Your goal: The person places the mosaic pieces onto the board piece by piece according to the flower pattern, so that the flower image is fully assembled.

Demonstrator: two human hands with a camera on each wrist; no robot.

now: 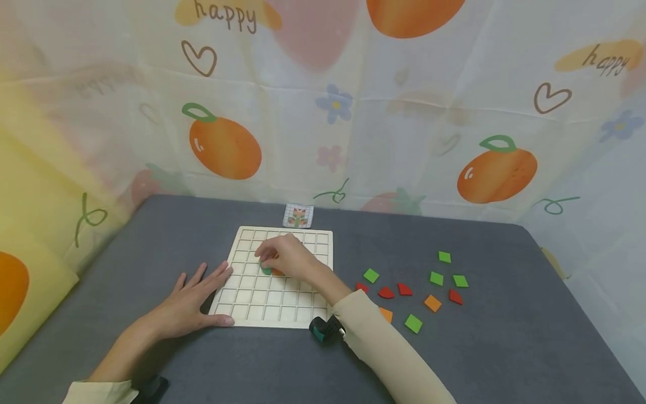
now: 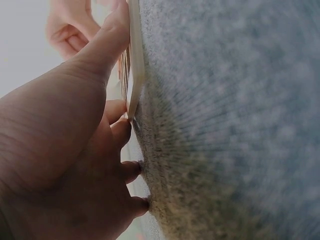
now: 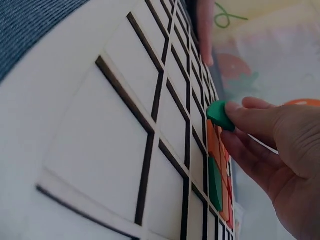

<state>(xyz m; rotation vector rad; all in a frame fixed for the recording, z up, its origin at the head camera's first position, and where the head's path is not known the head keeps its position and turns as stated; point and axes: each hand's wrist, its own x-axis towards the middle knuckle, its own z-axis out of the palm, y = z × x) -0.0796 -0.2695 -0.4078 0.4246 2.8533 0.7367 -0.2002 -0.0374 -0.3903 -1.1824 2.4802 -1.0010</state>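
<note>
A pale wooden grid board (image 1: pixel 252 314) lies on the grey table. My right hand (image 1: pixel 289 257) is over its middle, pinching a dark green piece with a curved edge (image 3: pixel 219 114) between thumb and fingers. That piece is tilted, just above or touching the grid; which one, I cannot tell. Close by, an orange piece (image 3: pixel 213 140) and another green piece (image 3: pixel 215 184) sit in the board's cells, with more orange and red ones behind, partly hidden. At the board's left edge rests my left hand (image 1: pixel 188 306), its fingers spread and its thumb at the near corner.
Right of the board lie loose green squares (image 1: pixel 413 323), red curved-edge pieces (image 1: pixel 405 289) and orange squares (image 1: pixel 432 303). A small card with a coloured grid pattern (image 1: pixel 298 216) lies behind the board. A printed cloth (image 1: pixel 393 140) hangs along the table's back.
</note>
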